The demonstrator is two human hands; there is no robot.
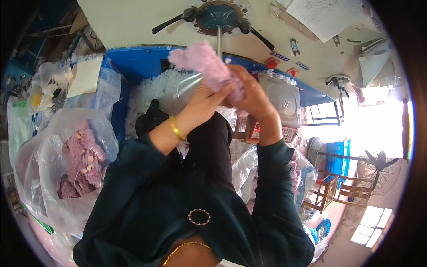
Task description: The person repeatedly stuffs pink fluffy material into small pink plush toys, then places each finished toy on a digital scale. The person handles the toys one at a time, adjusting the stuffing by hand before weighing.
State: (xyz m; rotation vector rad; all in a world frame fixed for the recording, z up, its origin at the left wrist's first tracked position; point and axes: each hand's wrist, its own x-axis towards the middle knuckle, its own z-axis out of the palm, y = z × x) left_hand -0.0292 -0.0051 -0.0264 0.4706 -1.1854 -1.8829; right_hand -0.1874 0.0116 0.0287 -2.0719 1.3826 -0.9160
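A fluffy pink-mauve plush piece (200, 58) is held up in front of me, just below a thin metal tube (219, 42) on the machine. Whether the tube touches or enters it, I cannot tell. My left hand (205, 100), with a gold bangle at the wrist, grips its lower part, thumb pressed on the fabric. Around its right side wraps my right hand (253, 95), fingers partly hidden behind the plush. The upper end flops over to the left.
White stuffing (153, 89) fills the blue-edged space behind my hands. At left, a clear plastic bag (49, 155) holds several mauve plush pieces. A red-and-white scale (278, 131) stands right of my hands. Dark handles (173, 22) and a red button (271, 62) sit on the machine panel.
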